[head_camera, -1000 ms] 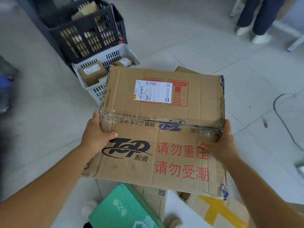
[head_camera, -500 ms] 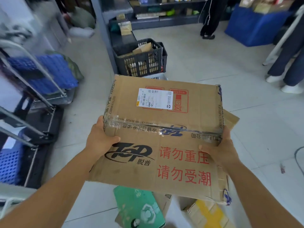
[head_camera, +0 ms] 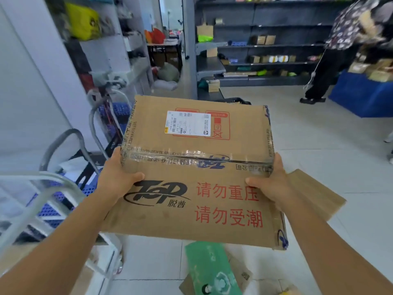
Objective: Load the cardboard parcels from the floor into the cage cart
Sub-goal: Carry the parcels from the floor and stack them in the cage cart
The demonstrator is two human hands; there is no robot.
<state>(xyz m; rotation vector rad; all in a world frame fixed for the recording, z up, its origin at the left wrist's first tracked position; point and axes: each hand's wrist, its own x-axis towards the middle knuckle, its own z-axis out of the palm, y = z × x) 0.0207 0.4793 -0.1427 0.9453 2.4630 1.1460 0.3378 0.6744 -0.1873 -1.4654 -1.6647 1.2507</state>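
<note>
We hold the box (head_camera: 197, 167) up in the air, its long side going left to right; it says "TOP" in black, with red Chinese words and a white label (head_camera: 188, 123); our left hand (head_camera: 116, 179) and right hand (head_camera: 271, 182) grip its sides; the cart (head_camera: 63, 184) is beside it on the left.

A parcel pickup depot or storeroom: dark metal shelving (head_camera: 265, 45) along the back wall carries small cardboard boxes (head_camera: 263, 40) and bagged packages, metal cage carts (head_camera: 70, 188) with blue perforated panels stand at the left, and a blue bin (head_camera: 361, 99) at the right is heaped with parcels on a pale tiled floor (head_camera: 319, 135)
</note>
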